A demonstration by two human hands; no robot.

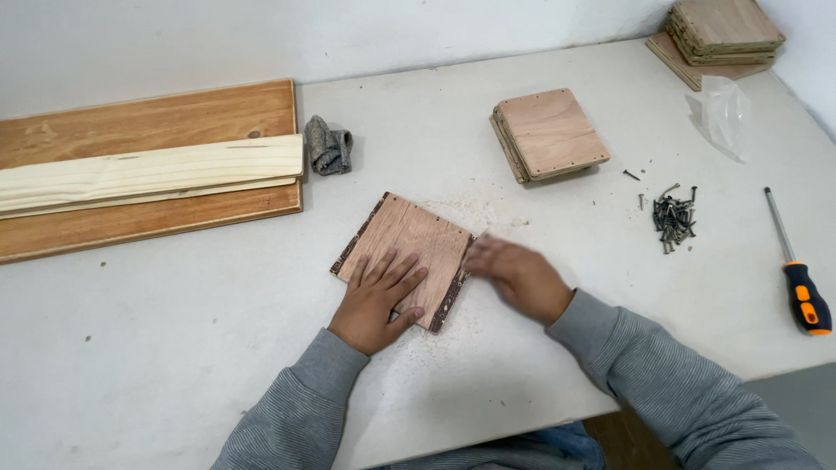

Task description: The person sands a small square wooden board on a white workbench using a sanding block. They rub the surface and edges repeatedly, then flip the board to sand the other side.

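Hands (pixel 376 300) (pixel 520 277) press plywood square (pixel 409 244); right seems blurred.

One clear plastic bag, no labels, signs or screens
The crumpled, see-through plastic bag (pixel 724 113) lies on the white table (pixel 174 348) at far right, just below a stack of wooden squares (pixel 724 33)

Plywood square (pixel 405 252) lies mid-frame on the surface (pixel 174 348); planks (pixel 139 174) upper left, screws (pixel 674 219) and screwdriver (pixel 799 277) right.
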